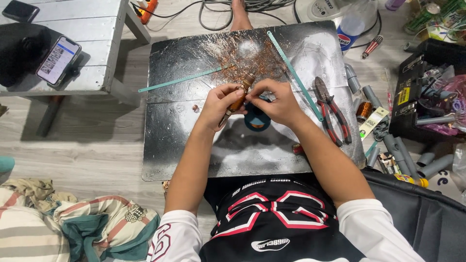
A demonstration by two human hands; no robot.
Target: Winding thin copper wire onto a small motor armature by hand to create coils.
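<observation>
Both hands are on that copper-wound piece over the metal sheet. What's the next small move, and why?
Probably keep the left hand steady on the copper-wound piece while the right hand works at its upper part, where its fingertips already pinch. Loose copper strands litter the metal sheet, and the pliers lie close by the right hand if fingers slip.

Copper-wound rotor (239,98): slim, cylindrical, brown-orange body with a pale metal tip at its upper end. Held off the metal sheet (194,140), tilted, tip pointing toward the sheet's far edge, lower end toward the near edge. Position: over the middle of the sheet, just nearer than a patch of loose copper strands. Left hand (217,104) wraps its lower half; right hand (274,101) pinches at its upper part with the fingertips.
</observation>
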